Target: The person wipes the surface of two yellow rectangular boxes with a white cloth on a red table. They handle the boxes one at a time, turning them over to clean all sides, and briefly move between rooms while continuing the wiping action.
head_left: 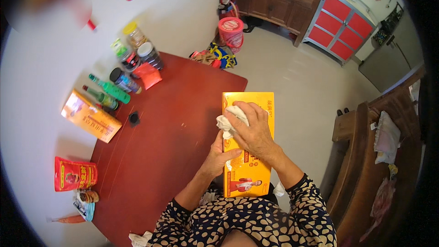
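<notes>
Spotted clothing [238, 215] borders a red table [169, 146]; near its edge, the left hand [216, 159] grasps a yellow box [258, 164] while the right hand [254, 130] clutches crumpled white cloth [237, 114] against it (light, even strokes should wipe best).

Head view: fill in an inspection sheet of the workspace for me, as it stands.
Surface: red table, thin pale lines toward its left side.
Job's things: yellow box, held in front of the torso; crumpled white cloth over its face, possibly tissue.
Clutter: bright green bottle, orange box and red pouch on the wall side.
Hands: left hand grips the yellow box's left edge; right hand holds the cloth.
Cables: nothing seen.
Surroundings: pink bucket, red-panelled cabinet.
</notes>
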Demonstrator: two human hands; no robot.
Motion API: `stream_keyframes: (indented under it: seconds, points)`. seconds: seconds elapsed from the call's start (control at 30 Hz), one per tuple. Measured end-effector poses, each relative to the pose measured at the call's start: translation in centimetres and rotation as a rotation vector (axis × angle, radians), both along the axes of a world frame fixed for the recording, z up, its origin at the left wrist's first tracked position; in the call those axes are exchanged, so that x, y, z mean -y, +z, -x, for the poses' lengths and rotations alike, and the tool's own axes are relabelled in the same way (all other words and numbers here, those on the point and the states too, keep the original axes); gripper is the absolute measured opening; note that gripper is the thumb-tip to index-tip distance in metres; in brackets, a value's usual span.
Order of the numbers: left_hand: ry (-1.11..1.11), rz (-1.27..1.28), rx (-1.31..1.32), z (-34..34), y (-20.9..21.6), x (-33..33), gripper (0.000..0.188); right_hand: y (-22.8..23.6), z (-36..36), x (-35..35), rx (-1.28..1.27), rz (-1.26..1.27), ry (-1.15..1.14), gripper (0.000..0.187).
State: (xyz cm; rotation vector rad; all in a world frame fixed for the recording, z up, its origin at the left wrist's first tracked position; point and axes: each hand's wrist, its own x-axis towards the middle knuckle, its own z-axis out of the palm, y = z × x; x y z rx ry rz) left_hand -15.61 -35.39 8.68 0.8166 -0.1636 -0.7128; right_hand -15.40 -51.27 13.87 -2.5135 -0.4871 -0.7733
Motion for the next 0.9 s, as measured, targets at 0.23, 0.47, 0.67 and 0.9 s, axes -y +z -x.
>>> stream_keyframes:
  seconds: [0.23,0.47,0.67,0.9]
  points:
    - [-0.125,-0.024,0.036,-1.9,1.3,9.3,0.079,2.2,-2.9,9.6,0.080,0.041,-0.256,0.051]
    - [-0.291,-0.021,0.032,-3.2,2.1,17.8,0.064,2.5,-0.7,17.6,0.118,0.091,-0.283,0.052]
    - [-0.424,0.001,0.075,-4.0,3.1,24.0,0.068,4.1,0.5,24.1,0.090,0.092,-0.566,0.059]
    - [-0.491,-0.007,0.077,-5.2,2.4,29.5,0.078,3.4,0.7,27.9,0.125,0.020,-0.800,0.059]
